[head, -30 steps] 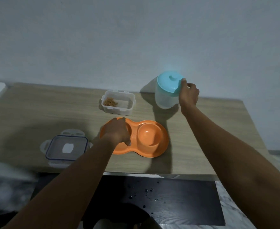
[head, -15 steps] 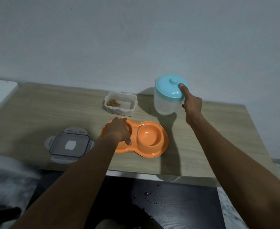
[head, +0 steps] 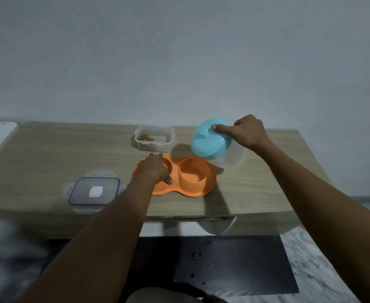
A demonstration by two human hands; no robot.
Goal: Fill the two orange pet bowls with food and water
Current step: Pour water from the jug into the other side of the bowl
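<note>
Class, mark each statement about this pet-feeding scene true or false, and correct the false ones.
1. The right hand tilts the blue-lidded jug toward the orange double bowl. True.
2. The left hand holds the food container. False: it holds the orange double bowl's left side.
3. The food container is full. False: only a little kibble lies in one corner.
4. The container lid lies flat on the table. True.
</note>
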